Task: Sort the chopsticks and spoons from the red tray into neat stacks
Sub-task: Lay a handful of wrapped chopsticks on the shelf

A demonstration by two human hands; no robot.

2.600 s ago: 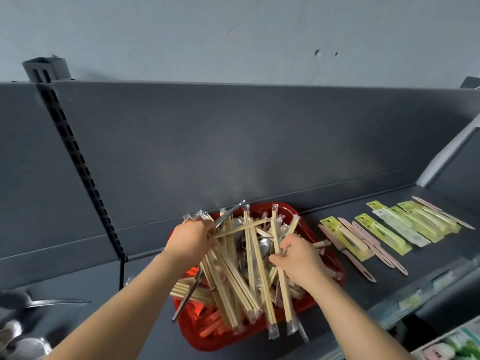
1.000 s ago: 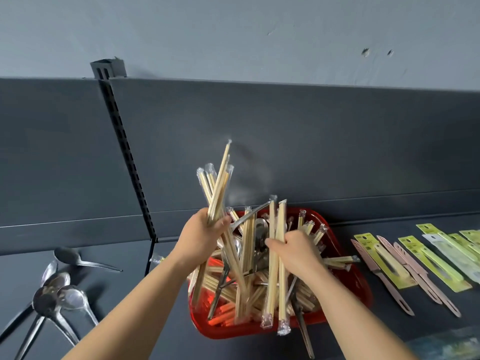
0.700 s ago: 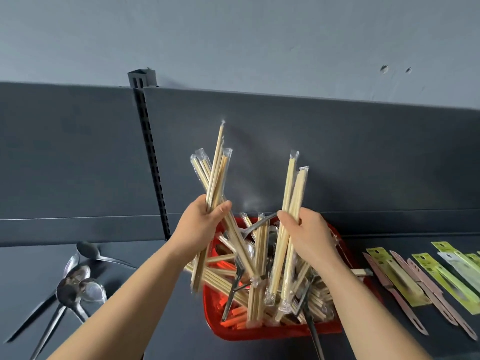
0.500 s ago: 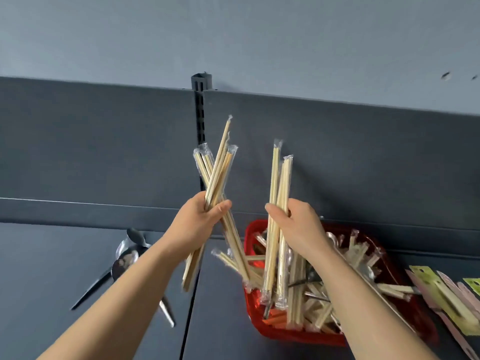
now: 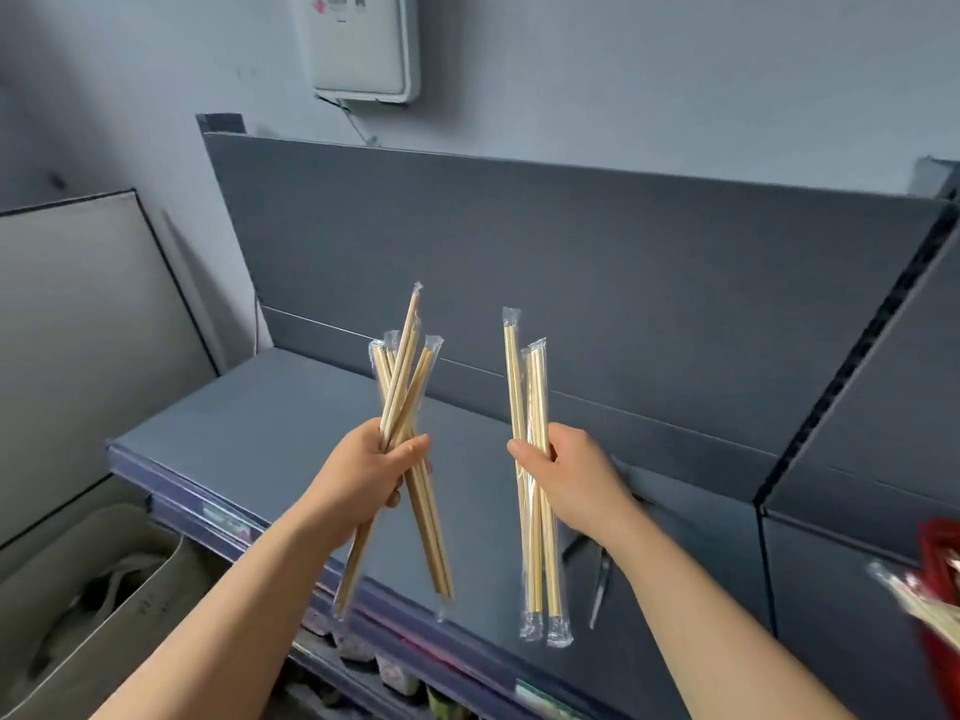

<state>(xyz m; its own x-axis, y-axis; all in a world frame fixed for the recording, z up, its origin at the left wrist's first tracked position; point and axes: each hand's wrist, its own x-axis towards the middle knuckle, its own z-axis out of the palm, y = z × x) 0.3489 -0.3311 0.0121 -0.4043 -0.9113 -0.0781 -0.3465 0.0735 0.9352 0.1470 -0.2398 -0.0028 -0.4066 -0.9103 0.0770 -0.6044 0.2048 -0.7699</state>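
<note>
Both hands have swung left, off the red plastic tray [image 5: 940, 558]. The left hand [image 5: 363, 472] clenches crossed plastic-wrapped bamboo chopsticks [image 5: 402, 402], and the right hand [image 5: 569, 480] clenches a straighter wrapped chopstick bundle [image 5: 532, 543]; stacking on the dark grey shelf [image 5: 270, 423] likely comes next.

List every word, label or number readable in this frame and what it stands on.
None can be read.
White wall box: a pinkish logo and small print, too blurred.
Shelf-edge price strips: coloured tags, too blurred.
Wrapped chopsticks in the left hand and right hand: clear sleeves, no print visible.

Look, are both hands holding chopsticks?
Yes, the left hand grips a crossed bunch of wrapped chopsticks, and the right hand grips a straighter bunch.
</note>
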